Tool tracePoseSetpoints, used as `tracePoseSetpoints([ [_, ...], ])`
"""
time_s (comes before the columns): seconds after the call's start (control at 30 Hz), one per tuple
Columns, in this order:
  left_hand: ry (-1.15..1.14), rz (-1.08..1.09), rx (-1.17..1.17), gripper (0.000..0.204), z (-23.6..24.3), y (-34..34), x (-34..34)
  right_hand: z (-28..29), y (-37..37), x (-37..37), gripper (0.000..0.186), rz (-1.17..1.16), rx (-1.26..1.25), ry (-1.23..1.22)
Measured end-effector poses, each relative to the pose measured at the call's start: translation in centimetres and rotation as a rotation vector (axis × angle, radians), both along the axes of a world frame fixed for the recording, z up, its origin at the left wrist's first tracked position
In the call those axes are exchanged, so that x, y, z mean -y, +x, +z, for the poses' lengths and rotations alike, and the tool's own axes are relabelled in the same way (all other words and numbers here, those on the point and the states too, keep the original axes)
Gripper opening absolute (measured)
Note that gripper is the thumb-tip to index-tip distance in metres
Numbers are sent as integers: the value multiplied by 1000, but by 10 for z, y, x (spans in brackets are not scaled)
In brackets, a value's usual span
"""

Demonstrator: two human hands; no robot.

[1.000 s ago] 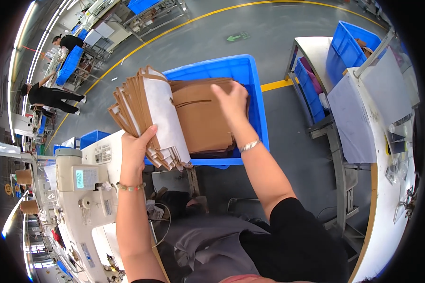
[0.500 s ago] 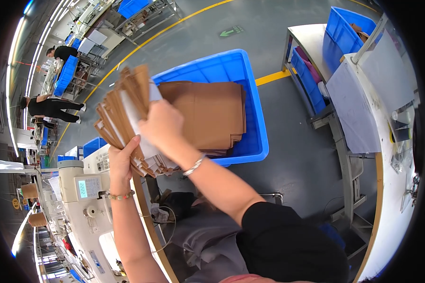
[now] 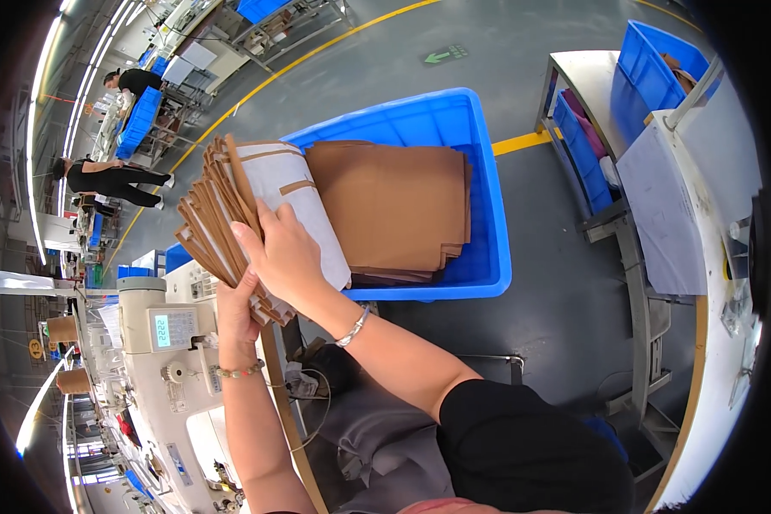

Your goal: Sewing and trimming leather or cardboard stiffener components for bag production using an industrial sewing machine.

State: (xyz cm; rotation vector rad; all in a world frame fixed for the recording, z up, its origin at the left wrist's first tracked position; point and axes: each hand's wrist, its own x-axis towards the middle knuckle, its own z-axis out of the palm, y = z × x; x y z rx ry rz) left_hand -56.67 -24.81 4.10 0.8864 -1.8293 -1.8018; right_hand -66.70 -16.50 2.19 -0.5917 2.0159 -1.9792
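Observation:
A thick fanned stack of brown fabric pieces [image 3: 304,206] with white backing stands tilted at the left rim of a blue bin [image 3: 499,231]. My left hand [image 3: 238,304] grips the stack's lower edge, thumb in front. On the stack's face lies my right hand [image 3: 287,253], its thumb and fingers holding pieces near the fanned edges; part of its grip is hidden. The topmost visible piece shows a white face with brown strips across it. Inside the bin rests a flat pile of brown fabric pieces [image 3: 394,201], close to my right hand.
A sewing machine [image 3: 158,343] with a small display is left of my left forearm. At right stand a white worktable [image 3: 685,206] and a blue bin [image 3: 660,68] on a table. Two people [image 3: 116,178] are at far left. A yellow line [image 3: 522,143] crosses the grey floor.
My right hand has moved down along the stack. A piece has swung over to the right, baring its white face with brown strips. The view has shifted slightly.

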Motion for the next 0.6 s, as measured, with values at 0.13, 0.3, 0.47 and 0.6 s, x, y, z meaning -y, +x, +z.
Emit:
tracePoseSetpoints([
  [0.13,-110,11,77,52,3,-3,-3,-3,10,-4,49,61,-8,-101],
  [0.3,-138,79,59,28,1,-8,-8,-24,4,3,42,38,-46,-186],
  [0.47,-186,62,148,25,-2,-7,2,-42,-19,-19,36,-6,50,-233],
  [0.6,-165,43,89,23,-6,-10,1,-60,-70,-91,38,-311,-84,-30],
])
